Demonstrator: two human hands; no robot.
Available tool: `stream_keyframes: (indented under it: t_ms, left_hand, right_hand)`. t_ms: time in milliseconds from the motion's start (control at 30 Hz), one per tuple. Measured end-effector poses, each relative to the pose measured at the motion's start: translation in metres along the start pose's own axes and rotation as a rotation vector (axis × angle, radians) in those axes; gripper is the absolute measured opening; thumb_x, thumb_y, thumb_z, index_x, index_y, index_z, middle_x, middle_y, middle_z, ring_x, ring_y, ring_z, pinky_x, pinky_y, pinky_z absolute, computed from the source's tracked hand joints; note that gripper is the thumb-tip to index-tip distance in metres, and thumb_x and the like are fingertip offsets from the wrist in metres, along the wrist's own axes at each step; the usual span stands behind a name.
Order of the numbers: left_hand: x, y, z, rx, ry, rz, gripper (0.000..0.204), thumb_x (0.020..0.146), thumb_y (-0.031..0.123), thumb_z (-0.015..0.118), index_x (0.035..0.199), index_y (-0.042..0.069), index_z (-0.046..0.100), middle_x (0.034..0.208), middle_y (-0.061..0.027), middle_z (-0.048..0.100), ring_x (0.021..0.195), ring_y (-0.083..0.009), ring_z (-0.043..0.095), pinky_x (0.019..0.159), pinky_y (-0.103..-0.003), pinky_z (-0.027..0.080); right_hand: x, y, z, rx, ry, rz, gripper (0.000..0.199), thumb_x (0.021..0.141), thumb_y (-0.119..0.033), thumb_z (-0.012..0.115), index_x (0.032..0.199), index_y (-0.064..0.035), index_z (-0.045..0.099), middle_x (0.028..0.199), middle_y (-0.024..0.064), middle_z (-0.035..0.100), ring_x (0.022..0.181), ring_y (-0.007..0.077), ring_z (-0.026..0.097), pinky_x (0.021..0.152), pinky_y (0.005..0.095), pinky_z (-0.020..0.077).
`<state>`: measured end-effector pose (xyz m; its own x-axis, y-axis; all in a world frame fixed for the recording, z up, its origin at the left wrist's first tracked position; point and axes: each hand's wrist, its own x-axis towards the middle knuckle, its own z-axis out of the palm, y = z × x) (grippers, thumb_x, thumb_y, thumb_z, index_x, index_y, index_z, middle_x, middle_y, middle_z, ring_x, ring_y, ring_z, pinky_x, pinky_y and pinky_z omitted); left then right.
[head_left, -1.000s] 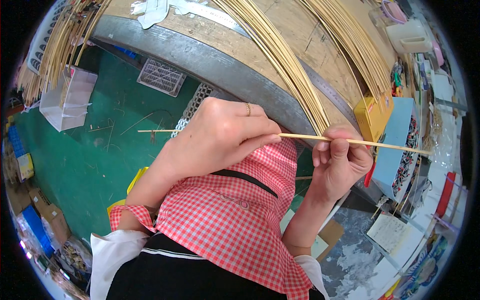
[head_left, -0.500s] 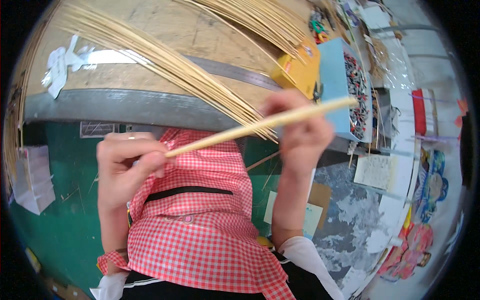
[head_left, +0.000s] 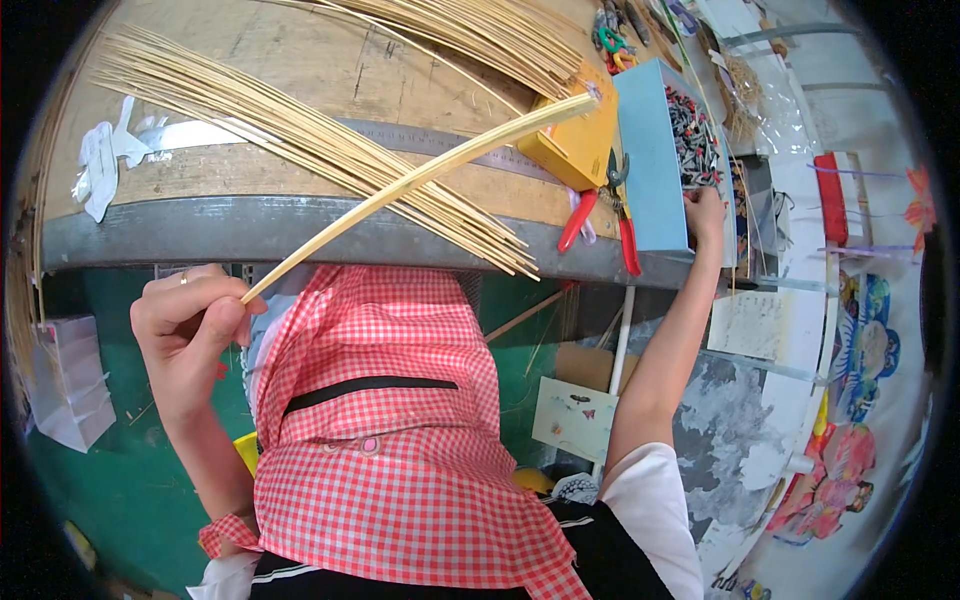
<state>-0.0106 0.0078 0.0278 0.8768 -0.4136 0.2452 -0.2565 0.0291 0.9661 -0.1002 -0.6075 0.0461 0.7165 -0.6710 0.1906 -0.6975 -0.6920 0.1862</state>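
Observation:
My left hand, left of the apron, is closed in a pinch on one end of a long pale bamboo strip. The strip slants up to the right, across a bundle of thin bamboo sticks on the workbench; its far end is over a yellow box. At the right, my right hand reaches over the near side of a light blue box into many small red, black and white pieces. Its fingers are curled among them, fingertips hidden; what they pinch I cannot make out.
Red-handled pruning shears lie between the yellow and blue boxes. Behind, a metal ruler and more bamboo sticks lie on the workbench, with pliers at the back. A dark metal edge runs along its front.
My right hand has let go of the bamboo strip and moved right into the blue box. My left hand, holding the strip, has shifted left. The red-handled shears now show fully.

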Motion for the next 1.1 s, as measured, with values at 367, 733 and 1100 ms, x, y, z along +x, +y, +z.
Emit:
stream_keyframes:
  t_ms: [367,733,1100]
  left_hand:
    - [0.001,0.001,0.006,0.041,0.033,0.009,0.021,0.084,0.014,0.064,0.075,-0.005,0.066,0.059,-0.0051,0.057,0.050,-0.0086,0.049,0.045,-0.022,0.032]
    - [0.004,0.004,0.001,0.066,-0.041,-0.031,0.007,0.081,-0.001,0.062,0.079,-0.006,0.068,0.065,-0.0086,0.063,0.054,-0.0102,0.055,0.048,-0.023,0.040]
    - [0.003,-0.008,0.000,0.018,-0.021,-0.005,0.011,0.083,0.005,0.063,0.078,-0.004,0.068,0.064,-0.0066,0.062,0.054,-0.0088,0.054,0.047,-0.022,0.038]
  right_hand:
    - [0.000,-0.002,-0.002,0.241,0.071,-0.080,0.026,0.079,-0.019,0.068,0.099,-0.0017,0.069,0.094,0.0197,0.068,0.091,0.0323,0.065,0.081,0.0391,0.0491]
    - [0.017,0.013,0.004,0.376,0.097,-0.175,0.030,0.084,-0.028,0.067,0.095,-0.0005,0.070,0.081,0.0131,0.070,0.077,0.0211,0.067,0.071,0.0315,0.0494]
    - [0.008,0.052,-0.009,1.688,0.175,0.095,0.024,0.088,0.000,0.060,0.107,0.0139,0.056,0.100,0.0199,0.064,0.088,0.0236,0.065,0.079,0.0278,0.0559]
